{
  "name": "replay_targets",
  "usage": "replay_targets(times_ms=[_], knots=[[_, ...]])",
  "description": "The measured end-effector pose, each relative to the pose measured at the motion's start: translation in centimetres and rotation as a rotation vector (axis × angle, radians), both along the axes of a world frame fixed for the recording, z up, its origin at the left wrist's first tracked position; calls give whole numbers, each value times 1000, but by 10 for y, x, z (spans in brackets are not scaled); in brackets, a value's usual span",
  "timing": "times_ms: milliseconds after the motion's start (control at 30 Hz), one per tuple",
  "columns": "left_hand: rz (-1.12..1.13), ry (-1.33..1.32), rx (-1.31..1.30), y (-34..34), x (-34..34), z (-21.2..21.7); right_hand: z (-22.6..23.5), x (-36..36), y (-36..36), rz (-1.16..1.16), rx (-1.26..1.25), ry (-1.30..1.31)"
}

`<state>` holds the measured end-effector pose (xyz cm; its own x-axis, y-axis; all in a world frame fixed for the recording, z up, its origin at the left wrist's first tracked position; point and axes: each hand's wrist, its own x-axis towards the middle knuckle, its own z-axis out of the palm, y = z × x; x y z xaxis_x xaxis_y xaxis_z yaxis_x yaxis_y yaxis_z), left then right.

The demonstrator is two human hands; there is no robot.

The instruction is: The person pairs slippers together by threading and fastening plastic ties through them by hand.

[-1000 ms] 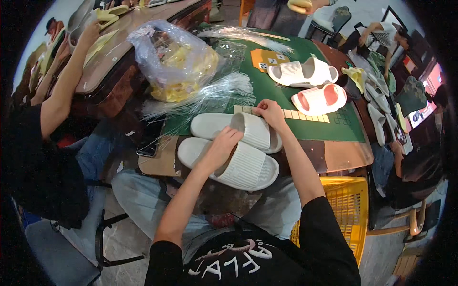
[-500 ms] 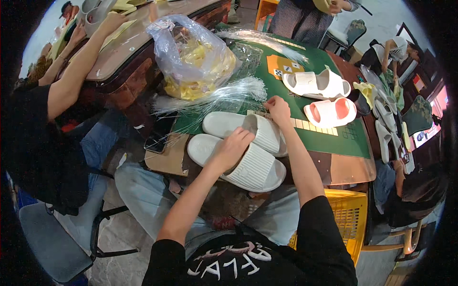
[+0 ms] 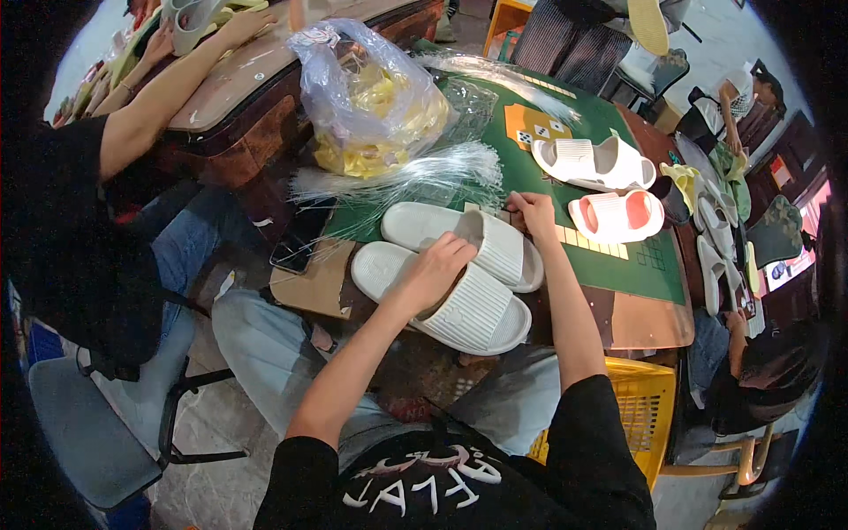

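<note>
Pale-grey ribbed slides point(image 3: 477, 313) lie paired at the table point(image 3: 649, 322) edge: light, springy foam, I'd judge, best gripped by their straps. Left hand point(image 3: 439, 268) half-closes at the nearer strap; beyond, right hand point(image 3: 533, 215) bunches its fingers, contents unclear to me.

We seem to be in a small footwear workshop: pale slippers point(image 3: 473, 316) lie under our left hand point(image 3: 442, 267), and light-coloured sandals point(image 3: 594, 212) sit to the right of our right hand point(image 3: 535, 215). Just beyond both hands we see loose clear strands point(image 3: 424, 175) and a plastic bag point(image 3: 380, 102) of yellow pieces. Well to our hands' left, a co-worker point(image 3: 75, 256) reaches over another table point(image 3: 240, 81) bearing more footwear point(image 3: 193, 25).
</note>
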<state>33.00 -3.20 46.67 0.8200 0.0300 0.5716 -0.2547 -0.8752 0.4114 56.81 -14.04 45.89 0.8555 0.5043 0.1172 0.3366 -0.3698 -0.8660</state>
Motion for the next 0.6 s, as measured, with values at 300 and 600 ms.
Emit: replay_targets(times_ms=[300,600], knots=[[-11,100,-32,0,-3,2,14,11,-110,-269,910,480],[51,49,0,-15,4,-7,28,-64,-160,-570,1019,-88]])
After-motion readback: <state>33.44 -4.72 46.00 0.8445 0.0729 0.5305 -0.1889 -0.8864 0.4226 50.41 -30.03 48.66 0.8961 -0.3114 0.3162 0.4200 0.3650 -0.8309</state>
